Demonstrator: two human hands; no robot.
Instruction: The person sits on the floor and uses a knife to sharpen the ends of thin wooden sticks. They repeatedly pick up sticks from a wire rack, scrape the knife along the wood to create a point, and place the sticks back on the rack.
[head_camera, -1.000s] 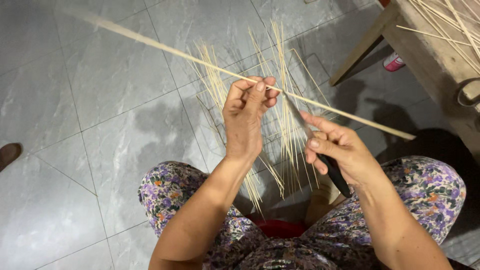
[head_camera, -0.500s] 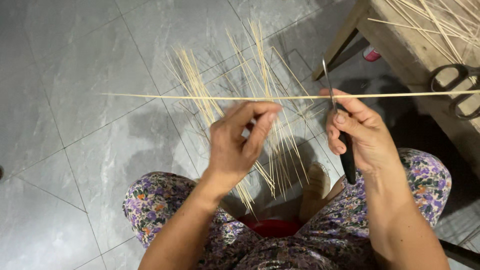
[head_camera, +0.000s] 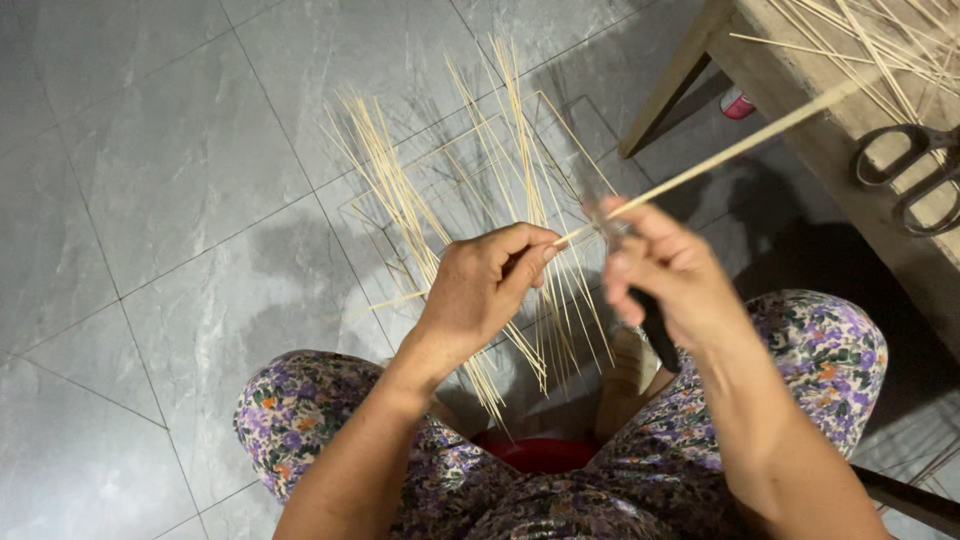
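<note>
Hands (head_camera: 480, 290) pinching strip (head_camera: 720, 155), gripping knife (head_camera: 655, 330).

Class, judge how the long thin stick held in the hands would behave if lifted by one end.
The stick looks very slender, so it is probably light and whippy. The left hand pinches only its end, yet it stays straight: fairly springy, likely snappable.

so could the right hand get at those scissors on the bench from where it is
Probably yes: the scissors lie uncovered on the wooden bench to its right, but the right hand already holds a dark-handled tool.

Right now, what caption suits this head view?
Left hand pinches a thin bamboo strip; right hand grips a dark-handled knife.
</note>
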